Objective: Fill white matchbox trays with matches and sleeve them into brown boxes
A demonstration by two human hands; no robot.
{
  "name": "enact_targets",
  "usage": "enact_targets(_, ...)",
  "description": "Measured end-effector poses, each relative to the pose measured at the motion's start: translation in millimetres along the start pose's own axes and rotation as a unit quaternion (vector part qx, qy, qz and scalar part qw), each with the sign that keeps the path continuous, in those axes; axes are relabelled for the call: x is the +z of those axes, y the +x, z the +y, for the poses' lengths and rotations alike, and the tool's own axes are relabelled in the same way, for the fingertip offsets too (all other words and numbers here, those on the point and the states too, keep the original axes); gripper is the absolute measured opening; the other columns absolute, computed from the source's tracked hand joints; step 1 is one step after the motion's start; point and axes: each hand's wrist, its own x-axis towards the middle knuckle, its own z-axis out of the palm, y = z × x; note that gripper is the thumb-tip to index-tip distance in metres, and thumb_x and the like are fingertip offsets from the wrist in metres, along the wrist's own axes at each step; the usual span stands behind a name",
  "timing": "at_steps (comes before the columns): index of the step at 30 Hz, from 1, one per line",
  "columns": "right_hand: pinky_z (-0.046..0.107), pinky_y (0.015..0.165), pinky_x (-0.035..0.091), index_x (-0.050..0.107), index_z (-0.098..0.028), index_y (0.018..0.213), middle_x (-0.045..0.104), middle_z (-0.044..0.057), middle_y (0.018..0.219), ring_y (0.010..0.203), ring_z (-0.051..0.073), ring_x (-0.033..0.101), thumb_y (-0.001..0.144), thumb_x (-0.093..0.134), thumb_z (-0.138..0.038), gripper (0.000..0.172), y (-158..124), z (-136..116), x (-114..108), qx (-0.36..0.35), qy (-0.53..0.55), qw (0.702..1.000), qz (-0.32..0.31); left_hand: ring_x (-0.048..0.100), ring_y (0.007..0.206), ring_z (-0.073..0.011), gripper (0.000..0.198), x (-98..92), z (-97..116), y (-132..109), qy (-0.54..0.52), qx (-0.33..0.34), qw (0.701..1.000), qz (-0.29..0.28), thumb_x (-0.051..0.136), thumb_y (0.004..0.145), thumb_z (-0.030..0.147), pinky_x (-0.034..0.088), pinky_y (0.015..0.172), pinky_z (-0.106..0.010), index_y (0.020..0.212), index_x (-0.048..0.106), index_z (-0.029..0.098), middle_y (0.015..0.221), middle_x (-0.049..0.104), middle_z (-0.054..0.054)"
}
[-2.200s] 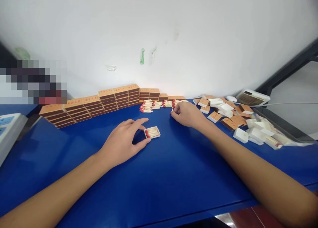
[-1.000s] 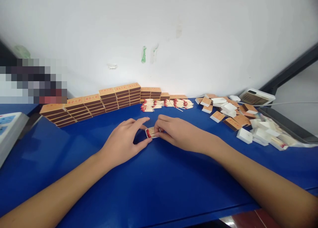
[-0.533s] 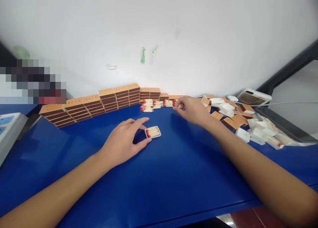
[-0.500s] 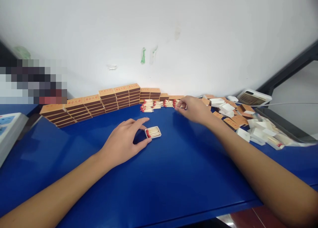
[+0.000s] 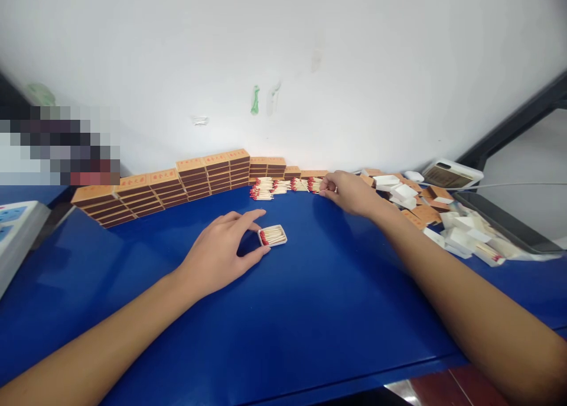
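My left hand (image 5: 221,252) rests on the blue table (image 5: 283,323), thumb and forefinger closed on the left end of a small white matchbox tray (image 5: 273,235) that lies flat with red-tipped matches in it. My right hand (image 5: 349,192) reaches to the back of the table, its fingertips pinched at the right end of a row of loose red-tipped matches (image 5: 283,186). Whether any match is between the fingers is hidden.
Stacks of orange matchboxes (image 5: 177,185) line the white wall at the back left. A heap of white trays and orange sleeves (image 5: 425,208) lies at the right. A white power strip (image 5: 15,229) sits at the far left, a white device (image 5: 452,173) and a dark tray (image 5: 505,223) at the far right.
One second ago my right hand was at the tray beside my left hand. It has moved back and right to the loose matches. My left hand and the tray have stayed put.
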Motion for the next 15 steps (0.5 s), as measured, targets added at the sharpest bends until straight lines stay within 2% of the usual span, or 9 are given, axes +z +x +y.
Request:
enact_targets(10,0.03,0.072,0.04,0.07,-0.019,0.095,0.068,0.009,0.102,0.08,0.02,0.06,0.096,0.062,-0.021,0.008,-0.2,0.8,-1.5,-0.02,0.001,1.0,0.008,0.067,0.117,-0.0284,0.058,-1.0,-0.1,0.5,-0.006,-0.007,1.0,-0.008,0.07,0.097,0.041,0.055,0.101,-0.049,0.151,0.05,0.029,0.121,0.078,-0.002)
enact_targets(15,0.03,0.073,0.04,0.069,-0.018,0.093,0.068,0.009,0.101,0.079,0.019,0.06,0.097,0.061,-0.019,0.009,-0.1,1.1,-2.5,-0.018,0.002,1.0,-0.007,0.067,0.117,-0.0279,0.058,-0.5,0.5,0.6,-0.005,-0.005,1.0,-0.009,0.07,0.097,0.04,0.055,0.101,-0.049,0.151,0.05,0.029,0.122,0.078,-0.002)
